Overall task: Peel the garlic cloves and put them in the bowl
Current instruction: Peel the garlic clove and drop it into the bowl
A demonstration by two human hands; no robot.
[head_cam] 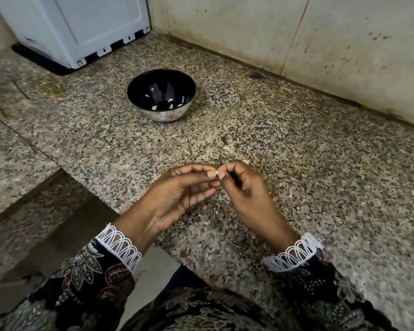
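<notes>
A small pale garlic clove is pinched between the fingertips of both hands, just above the speckled granite counter. My left hand holds it from the left, thumb on top. My right hand pinches it from the right with thumb and forefinger. Most of the clove is hidden by the fingers. A steel bowl with a dark inside stands farther back, a few peeled cloves lying at its bottom.
Bits of garlic skin lie on the counter just beyond my hands. A white appliance stands at the back left. A stained wall runs along the back right. The counter's edge drops off at the near left.
</notes>
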